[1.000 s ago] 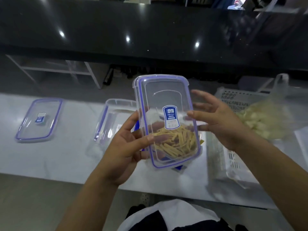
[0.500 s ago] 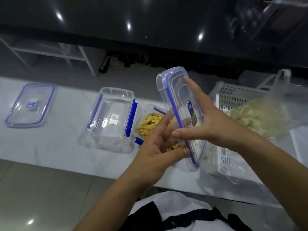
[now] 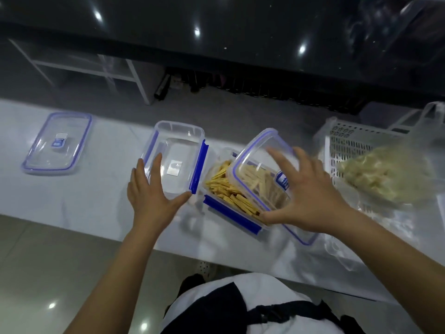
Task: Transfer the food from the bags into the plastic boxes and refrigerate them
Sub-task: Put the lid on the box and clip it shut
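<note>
The right hand [image 3: 310, 196] holds a clear lid [image 3: 262, 165] with a blue seal rim, thumb under its near edge and fingers spread over the top, tilted above a plastic box of yellow food strips [image 3: 231, 191]. The far end of the lid is raised and the near end dips toward the box's right side, which reads as lining the rim up before pressing it down. The box stands on the white counter [image 3: 96, 201] with its blue side latches folded outward, presumably so the lid can drop in without catching.

The left hand [image 3: 150, 191] is open, fingers straight, palm down at the near left corner of an empty plastic box [image 3: 175, 160] just left of the filled one. Whether it touches the box wall or only hovers beside it I cannot tell. It may be steadying that box or about to move it aside (its latches are also flipped out, ready for filling).

A second lid [image 3: 57, 143], label up, lies flat well apart at the far left of the counter, likely kept clear until the empty box is filled.

To the right, a white slotted basket [image 3: 346, 145] carries a thin plastic bag of pale food chunks [image 3: 375, 174], blurred here; that food is not yet transferred. So one box seems filled and about to be closed, one bag remains, and nothing has gone to the refrigerator.
</note>
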{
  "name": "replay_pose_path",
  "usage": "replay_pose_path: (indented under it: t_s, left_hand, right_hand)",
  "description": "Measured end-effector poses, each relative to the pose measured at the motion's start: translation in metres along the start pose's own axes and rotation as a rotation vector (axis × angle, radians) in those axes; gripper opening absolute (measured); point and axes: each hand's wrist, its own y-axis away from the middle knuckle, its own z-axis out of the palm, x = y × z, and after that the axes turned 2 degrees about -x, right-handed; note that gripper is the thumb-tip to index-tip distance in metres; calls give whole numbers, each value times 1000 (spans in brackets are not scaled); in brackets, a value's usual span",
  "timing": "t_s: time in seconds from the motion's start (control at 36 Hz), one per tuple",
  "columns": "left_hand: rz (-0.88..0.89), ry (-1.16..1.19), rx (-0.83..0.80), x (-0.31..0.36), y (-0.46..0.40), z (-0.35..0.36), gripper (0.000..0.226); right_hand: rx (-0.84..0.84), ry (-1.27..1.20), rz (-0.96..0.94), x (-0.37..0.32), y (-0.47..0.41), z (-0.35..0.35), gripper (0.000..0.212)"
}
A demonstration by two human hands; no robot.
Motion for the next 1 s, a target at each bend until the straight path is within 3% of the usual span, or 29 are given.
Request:
replay_pose_path:
  t_s: [0.25, 0.36, 0.47, 0.56, 0.69, 0.83, 0.94, 1.0]
  left_hand:
    - [20, 33, 22, -19, -27, -5, 111]
    - [-19, 42, 64, -21, -32, -15, 100]
    - [109, 339, 180, 1, 2, -10, 67]
    - [167, 611, 116, 21, 42, 3, 55]
    - [-76, 885, -145, 37, 73, 28, 58]
    - [-331, 1062, -304, 38, 69, 31, 58]
    - [-620, 1385, -512, 44, 60, 34, 63]
    - [-660, 1457, -558, 48, 55, 36, 63]
  right_hand:
    - [-92, 162, -19, -12, -49, 48, 125]
    - [-97, 183, -41, -13, -58, 53, 121]
    - [-103, 208, -53, -16, -68, 55, 118]
    - [-122, 196, -67, -16, -78, 54, 117]
    - [-110, 212, -53, -20, -85, 60, 117]
    - [-102, 207, -57, -19, -83, 62, 116]
    - [-94, 181, -44, -20, -83, 61, 120]
    - [-79, 162, -16, -23, -82, 62, 122]
